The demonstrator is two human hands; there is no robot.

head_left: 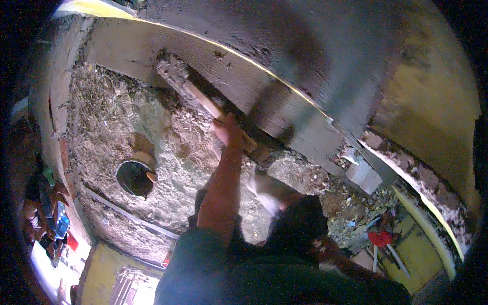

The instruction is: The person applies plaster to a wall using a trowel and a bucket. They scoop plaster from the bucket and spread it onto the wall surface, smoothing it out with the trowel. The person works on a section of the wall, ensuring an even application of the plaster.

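Observation:
My left hand (229, 131) is closed around the middle of a long wooden plastering float (203, 101), with my arm stretched forward. The float lies slantwise along a band of smoothed grey plaster (305, 127), and its far-left end is caked with mortar. Low on the right, my right hand (320, 246) is dim and close to my dark-clothed leg (300, 223). Its fingers are too dark to make out, so I cannot tell whether it holds anything.
A round bucket (145, 158) stands on the rough, mortar-strewn ground at left, with an orange-brown piece at its rim. A pale block (363, 175) and rubble lie at right, near a red object (380, 238). Mixed belongings (61, 221) are heaped at far left.

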